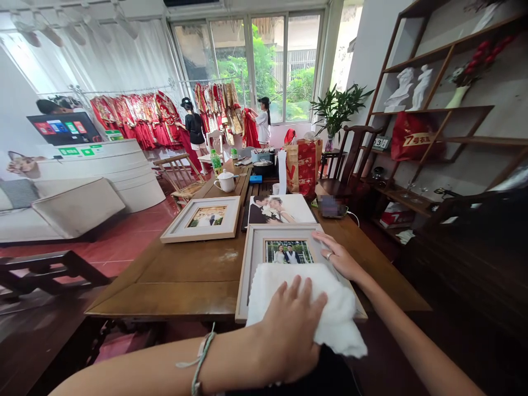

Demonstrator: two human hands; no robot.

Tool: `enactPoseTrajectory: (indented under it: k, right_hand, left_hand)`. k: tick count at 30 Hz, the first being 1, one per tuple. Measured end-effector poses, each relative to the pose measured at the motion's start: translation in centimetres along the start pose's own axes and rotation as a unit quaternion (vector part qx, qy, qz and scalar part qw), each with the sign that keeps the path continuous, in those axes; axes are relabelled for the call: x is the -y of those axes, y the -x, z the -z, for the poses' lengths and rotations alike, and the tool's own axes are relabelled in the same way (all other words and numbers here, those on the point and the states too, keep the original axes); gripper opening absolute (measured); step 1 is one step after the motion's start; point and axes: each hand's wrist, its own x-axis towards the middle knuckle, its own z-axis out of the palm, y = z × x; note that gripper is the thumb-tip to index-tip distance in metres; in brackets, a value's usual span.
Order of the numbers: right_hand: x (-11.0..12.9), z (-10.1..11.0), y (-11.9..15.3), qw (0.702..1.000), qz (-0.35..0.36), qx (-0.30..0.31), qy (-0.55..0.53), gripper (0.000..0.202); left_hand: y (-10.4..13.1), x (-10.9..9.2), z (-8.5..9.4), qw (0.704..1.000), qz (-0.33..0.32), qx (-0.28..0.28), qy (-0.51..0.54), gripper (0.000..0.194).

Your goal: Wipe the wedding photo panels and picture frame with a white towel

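My left hand (291,324) lies spread on a white cloth (338,297), pressing it onto the lower part of a light-edged picture frame (254,250). The cloth covers the frame's lower portion and hangs past its near right corner. Inside the frame is a photo (289,252) of a couple outdoors. My right hand (336,256), with a ring on one finger, rests on the frame's right side, fingers stretched out. Just beyond lies a wedding picture panel (284,209). A second framed photo (202,217) lies flat to the left.
On the wooden table (185,275) stand a white lidded cup (225,180), a green-labelled bottle (216,163), a red paper bag (303,165) and a blurred device (332,207) with a cable. Two people handle red garments (144,118) at the back racks. Shelves (433,60) rise at right.
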Motion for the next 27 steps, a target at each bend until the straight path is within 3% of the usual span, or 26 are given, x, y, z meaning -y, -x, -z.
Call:
enactPoseTrajectory:
  k: [3,6,10,13,18,22,27]
  right_hand:
    - [-0.3,0.0,0.0,1.0,0.005,0.001,-0.005,0.047]
    - [-0.5,-0.1,-0.2,1.0,0.009,0.003,-0.007,0.044]
    - [-0.5,0.1,-0.4,1.0,0.013,0.008,-0.005,0.044]
    - [-0.4,0.2,-0.4,1.0,0.022,0.012,0.001,0.047]
    - [-0.3,0.3,-0.3,1.0,0.016,0.0,0.019,0.042]
    - [-0.6,0.2,-0.1,1.0,0.012,-0.002,0.018,0.041]
    - [-0.8,0.1,-0.2,0.999,0.041,0.01,-0.01,0.038]
  left_hand:
    - [-2.7,2.1,-0.7,0.996,0.067,-0.011,-0.064,0.073]
    - [-5.3,5.4,-0.9,0.985,0.115,-0.059,-0.115,0.073]
    - [-8.4,9.0,-0.6,0.982,0.106,-0.129,-0.085,0.067]
    - [-10.9,9.8,-0.2,0.988,0.057,-0.143,-0.033,0.05]
    - [-14.1,8.6,1.2,0.992,-0.001,-0.122,-0.003,0.04]
    - [-12.7,8.0,2.5,0.995,-0.039,-0.086,0.011,0.036]
    - [-6.1,6.0,2.7,0.997,-0.075,-0.024,0.017,0.029]
